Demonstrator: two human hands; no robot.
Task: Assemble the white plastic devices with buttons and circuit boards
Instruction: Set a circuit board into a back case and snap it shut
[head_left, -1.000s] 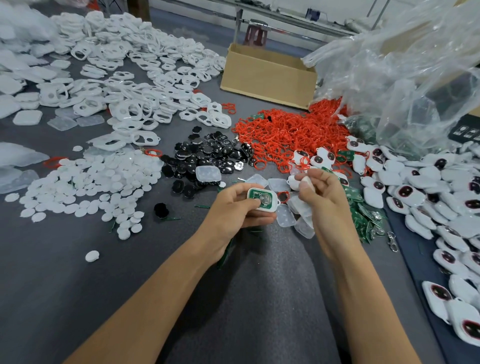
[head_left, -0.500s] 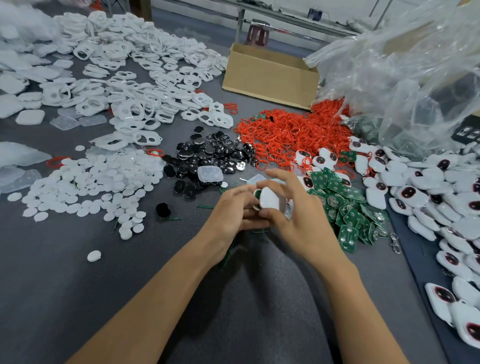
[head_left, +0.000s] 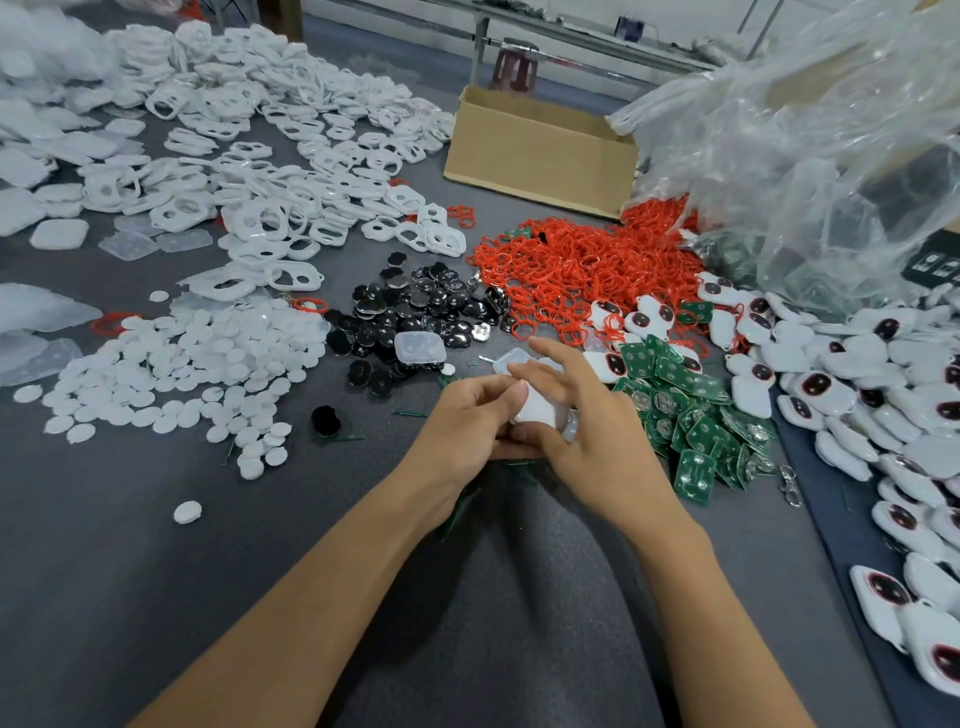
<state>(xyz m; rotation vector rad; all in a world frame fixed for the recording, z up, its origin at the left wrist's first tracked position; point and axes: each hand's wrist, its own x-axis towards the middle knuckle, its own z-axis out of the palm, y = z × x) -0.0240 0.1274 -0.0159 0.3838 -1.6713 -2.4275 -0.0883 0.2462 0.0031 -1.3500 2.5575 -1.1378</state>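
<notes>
Watching the head cam feed here. Both hands meet dead centre over the grey table and both grip the same white device. The left hand has its fingers curled round the left side with the thumb on top. The right hand pinches it from the right, thumb underneath and fingers reaching over the top. I can't see the device's face, the hands cover most of it.

Around the hands, on the table:
- 3 o'clock: a heap of green circuit boards, just beside the right hand
- 3 to 4 o'clock, further out: finished devices with dark red windows
- 12 to 1 o'clock: red rings, then a cardboard box behind them
- 2 o'clock: a big clear plastic bag
- 11 o'clock: black buttons with a clear cover lying on their near edge
- 9 o'clock: white discs
- 10 o'clock, far back: white frames
</notes>
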